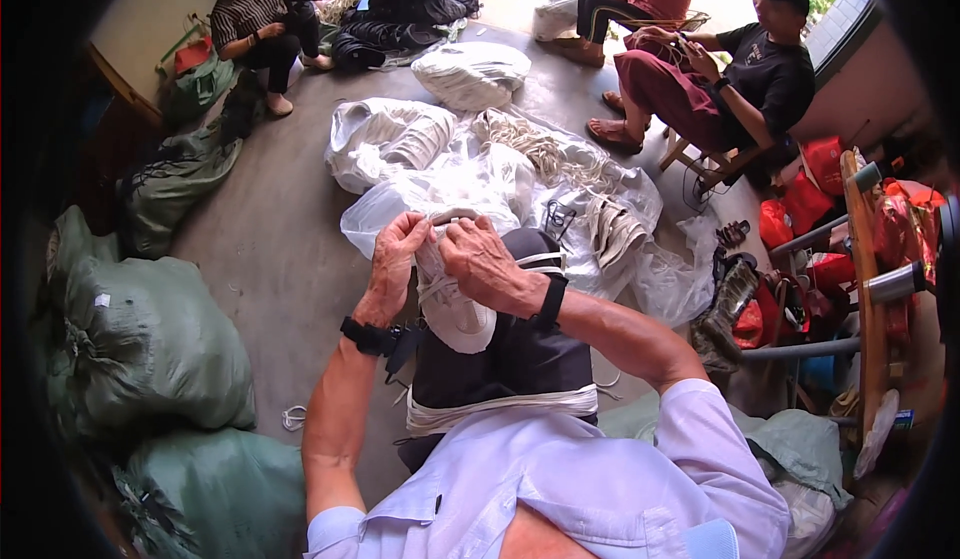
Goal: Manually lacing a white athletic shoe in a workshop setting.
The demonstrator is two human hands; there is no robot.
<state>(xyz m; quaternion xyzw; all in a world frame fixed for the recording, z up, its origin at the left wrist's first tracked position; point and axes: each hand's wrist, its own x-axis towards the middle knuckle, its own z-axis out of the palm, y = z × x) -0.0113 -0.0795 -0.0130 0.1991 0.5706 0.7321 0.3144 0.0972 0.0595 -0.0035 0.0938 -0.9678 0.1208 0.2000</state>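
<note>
A cream-white shoe upper [457, 321] stands over my dark-trousered lap, its toe pointing toward me. My left hand [393, 254] pinches its far left edge between thumb and fingers. Across from it, my right hand [483, 262] is closed at the far right edge with fingers curled; whether a lace is also in its fingertips is too small to tell. White laces cross the front of the upper, and a loose lace loop [541, 258] shows beside my right wrist. A bundle of white laces [500, 409] lies across my lap.
Beyond my knees, clear plastic bags [480, 174] hold stacked pale uppers [612, 231] and a heap of laces [530, 141]. Full green sacks [160, 349] stand at left. A wooden-edged frame [868, 289] and red bags are at right. Several seated people [765, 79] work farther off.
</note>
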